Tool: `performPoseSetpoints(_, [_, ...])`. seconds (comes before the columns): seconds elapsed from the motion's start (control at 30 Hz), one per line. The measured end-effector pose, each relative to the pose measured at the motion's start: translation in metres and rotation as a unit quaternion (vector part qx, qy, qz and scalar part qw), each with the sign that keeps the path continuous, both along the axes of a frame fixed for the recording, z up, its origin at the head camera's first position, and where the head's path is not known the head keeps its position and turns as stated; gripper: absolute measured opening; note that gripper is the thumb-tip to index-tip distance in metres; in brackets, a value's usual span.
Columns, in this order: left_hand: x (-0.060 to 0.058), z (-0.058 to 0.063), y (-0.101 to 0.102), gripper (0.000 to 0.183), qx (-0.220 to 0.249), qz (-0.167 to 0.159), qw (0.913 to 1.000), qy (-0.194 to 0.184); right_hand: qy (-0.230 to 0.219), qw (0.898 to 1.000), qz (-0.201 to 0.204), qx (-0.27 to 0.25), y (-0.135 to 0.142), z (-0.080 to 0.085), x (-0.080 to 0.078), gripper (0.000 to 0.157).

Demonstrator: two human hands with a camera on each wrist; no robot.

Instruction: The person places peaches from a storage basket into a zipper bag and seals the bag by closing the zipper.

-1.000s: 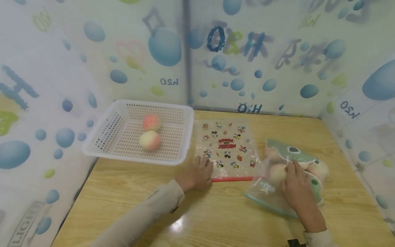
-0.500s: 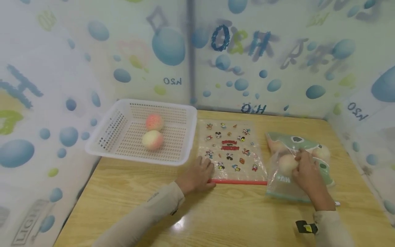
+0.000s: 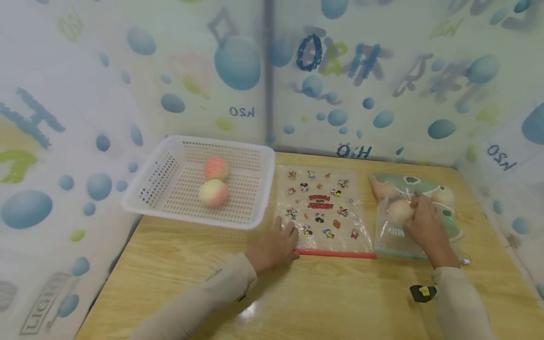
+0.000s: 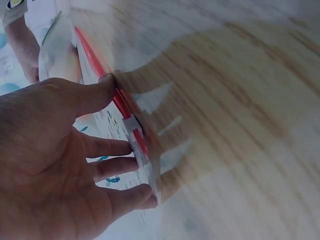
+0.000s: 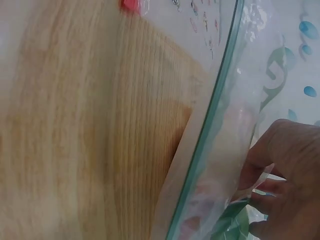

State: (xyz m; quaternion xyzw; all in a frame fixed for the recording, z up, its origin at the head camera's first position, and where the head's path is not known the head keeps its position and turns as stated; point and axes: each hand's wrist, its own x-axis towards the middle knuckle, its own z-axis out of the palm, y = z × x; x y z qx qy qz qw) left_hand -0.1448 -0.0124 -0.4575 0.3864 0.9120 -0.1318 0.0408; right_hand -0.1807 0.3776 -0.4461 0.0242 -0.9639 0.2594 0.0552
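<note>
Wooden tabletop (image 3: pixel 331 293) stretches between the two sleeves (image 3: pixel 199 295), nearer than both hands. The left hand (image 3: pixel 276 245) rests at the near-left corner of a cartoon-print bag (image 3: pixel 325 208), thumb and fingers apart, touching it beside its red zip edge (image 3: pixel 335 253); that bag lies flat to the hand's right. The right hand (image 3: pixel 427 226) pinches the green-printed bag (image 3: pixel 397 238), its teal zip edge (image 3: pixel 399 253) nearer than the fingertips and a pale round fruit (image 3: pixel 399 213) inside, just left of them. Between the hands, the bags' near corners almost meet; whether they touch cannot be told. Beyond and left of the left hand, a white basket (image 3: pixel 140 208) holds two peaches (image 3: pixel 214 192). Farthest, a bubble-patterned wall (image 3: pixel 399 99) bounds the table's far edge.
</note>
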Motion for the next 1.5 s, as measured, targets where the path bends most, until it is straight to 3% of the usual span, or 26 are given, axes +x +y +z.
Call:
performPoseSetpoints(0.5, [0.010,-0.001,0.007,0.065,-0.028,-0.049,0.9970,0.053,-0.041,0.999,-0.035,-0.007,0.018,0.002,-0.005,0.049])
performPoseSetpoints(0.67, [0.013,0.003,0.007,0.067,-0.053,-0.057,0.9934,0.085,-0.044,0.999,-0.015,-0.002,0.020,0.000,-0.001,0.059])
performPoseSetpoints(0.8, [0.014,0.003,0.006,0.062,-0.026,-0.028,0.9953,0.089,-0.036,0.999,0.027,0.006,0.021,-0.005,0.006,0.077])
performPoseSetpoints(0.93, [0.013,0.001,0.004,0.042,0.033,-0.005,0.9930,0.114,-0.019,0.998,0.054,-0.005,0.019,-0.011,0.016,0.100])
performPoseSetpoints(1.03, [0.010,-0.001,0.004,0.035,0.065,0.015,0.9939,0.087,-0.008,0.997,0.070,-0.013,0.021,-0.015,0.023,0.104])
performPoseSetpoints(1.17, [0.007,0.003,0.004,0.032,0.088,0.051,0.9946,0.020,0.014,0.994,0.097,-0.044,0.027,-0.021,0.030,0.091])
performPoseSetpoints(1.3, [0.008,0.004,0.001,0.021,0.096,0.047,0.9940,0.022,0.028,0.991,0.109,-0.068,0.030,-0.022,0.034,0.081])
performPoseSetpoints(1.37, [0.009,0.003,0.000,0.017,0.095,0.039,0.9943,0.030,0.043,0.992,0.100,-0.056,0.027,-0.023,0.035,0.078])
performPoseSetpoints(1.43, [0.010,0.002,-0.001,0.016,0.095,0.032,0.9944,0.033,0.042,0.995,0.077,-0.046,0.023,-0.022,0.039,0.082])
performPoseSetpoints(1.5, [0.011,0.002,-0.002,0.016,0.098,0.030,0.9943,0.028,0.042,0.997,0.053,-0.023,0.017,-0.023,0.045,0.097])
